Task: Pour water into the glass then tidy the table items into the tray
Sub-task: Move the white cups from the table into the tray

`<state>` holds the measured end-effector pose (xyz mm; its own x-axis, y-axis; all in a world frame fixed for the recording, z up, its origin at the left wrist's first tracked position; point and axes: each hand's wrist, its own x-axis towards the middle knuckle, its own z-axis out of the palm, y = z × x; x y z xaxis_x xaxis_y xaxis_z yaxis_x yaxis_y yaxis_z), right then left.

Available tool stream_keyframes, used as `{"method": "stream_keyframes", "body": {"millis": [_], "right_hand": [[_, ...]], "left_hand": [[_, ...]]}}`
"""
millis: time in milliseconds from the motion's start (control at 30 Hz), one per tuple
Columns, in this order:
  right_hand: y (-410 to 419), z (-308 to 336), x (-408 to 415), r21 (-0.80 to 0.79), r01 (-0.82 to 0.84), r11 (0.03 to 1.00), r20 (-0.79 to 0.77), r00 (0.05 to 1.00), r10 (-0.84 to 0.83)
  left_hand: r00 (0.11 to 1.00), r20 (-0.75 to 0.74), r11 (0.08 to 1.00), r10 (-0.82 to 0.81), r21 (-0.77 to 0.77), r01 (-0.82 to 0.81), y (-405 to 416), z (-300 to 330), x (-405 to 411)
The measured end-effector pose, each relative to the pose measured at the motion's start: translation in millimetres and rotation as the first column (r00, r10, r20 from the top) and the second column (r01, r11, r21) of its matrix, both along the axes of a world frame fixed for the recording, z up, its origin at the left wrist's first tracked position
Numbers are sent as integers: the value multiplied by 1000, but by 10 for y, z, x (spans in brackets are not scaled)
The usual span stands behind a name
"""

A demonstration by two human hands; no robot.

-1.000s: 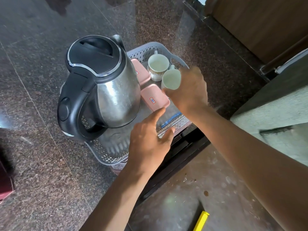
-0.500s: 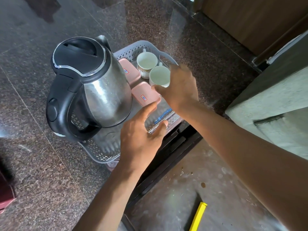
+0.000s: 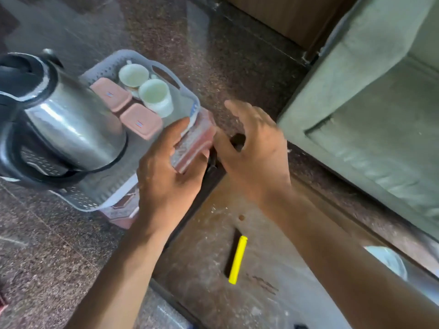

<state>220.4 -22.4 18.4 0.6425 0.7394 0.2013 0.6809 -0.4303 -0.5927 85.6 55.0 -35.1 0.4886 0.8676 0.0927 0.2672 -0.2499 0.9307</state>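
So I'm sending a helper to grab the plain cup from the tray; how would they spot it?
Find the big steel kettle standing in the grey perforated tray. Behind it sit two pink-lidded boxes, with two cups beside them. The plain cup is the nearer, all pale one; the other cup has a patterned band.

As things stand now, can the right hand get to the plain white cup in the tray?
Probably yes. The right hand hovers open beside the tray, just off its near corner, and the plain white cup stands at that side with nothing above it. The left hand grips the tray's edge lower down, out of the way.
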Motion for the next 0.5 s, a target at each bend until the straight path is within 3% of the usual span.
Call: {"method": "stream_keyframes", "body": {"millis": [267, 500], "right_hand": [[-1980, 19, 0, -52, 244, 968, -80, 966, -248], [-3612, -218, 5, -170, 446, 879, -69, 884, -462]], "left_hand": [[905, -10, 900, -425, -112, 421, -1153, 85, 264], [798, -3, 793, -602, -119, 598, -2433, -21, 677]]}}
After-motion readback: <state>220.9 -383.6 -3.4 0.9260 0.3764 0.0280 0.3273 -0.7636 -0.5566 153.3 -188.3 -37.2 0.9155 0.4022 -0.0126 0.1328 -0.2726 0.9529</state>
